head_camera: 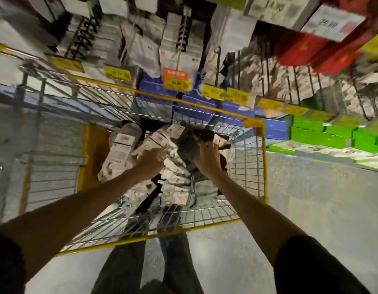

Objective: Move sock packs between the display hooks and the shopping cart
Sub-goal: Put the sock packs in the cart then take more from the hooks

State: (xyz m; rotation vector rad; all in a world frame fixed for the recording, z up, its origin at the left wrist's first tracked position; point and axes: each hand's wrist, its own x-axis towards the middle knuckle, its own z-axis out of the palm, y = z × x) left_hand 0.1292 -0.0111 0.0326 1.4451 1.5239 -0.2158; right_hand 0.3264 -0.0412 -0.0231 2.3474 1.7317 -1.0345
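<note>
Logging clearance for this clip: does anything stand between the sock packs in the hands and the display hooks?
Yes. The left hand and right hand grip sock packs low inside the cart; its far wire wall and yellow rim stand between them and the display hooks. Hanging packs already hang on those hooks.

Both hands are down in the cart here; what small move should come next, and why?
Probably lift both hands out of the cart: the left hand grips light packs, the right hand a dark pack, and the display hooks hang beyond it.
</note>
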